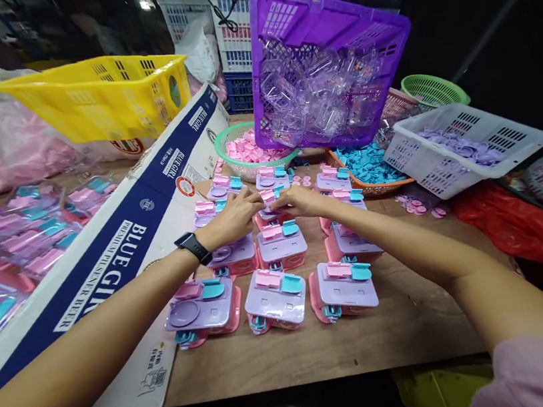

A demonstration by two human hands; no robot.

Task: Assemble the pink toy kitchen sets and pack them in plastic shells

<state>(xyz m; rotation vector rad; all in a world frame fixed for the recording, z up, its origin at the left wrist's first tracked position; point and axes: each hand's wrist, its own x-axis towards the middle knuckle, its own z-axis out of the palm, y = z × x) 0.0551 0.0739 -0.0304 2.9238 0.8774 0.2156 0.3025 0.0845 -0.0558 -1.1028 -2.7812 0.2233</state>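
Note:
Several small toy boxes with lilac lids, pink bases and teal clips stand in rows on the wooden table. Both my hands reach to one pink and lilac toy box in the middle of the far rows. My left hand, with a black watch on its wrist, rests on the box's left side. My right hand touches its right side, fingers curled onto it. The box is mostly hidden by my fingers. Nearer boxes sit untouched below my forearms.
A tilted purple crate of clear plastic pieces stands behind the rows. A green bowl of pink parts, an orange basket of blue parts and a white basket of lilac parts sit at the back. A cardboard box and yellow crate lie left.

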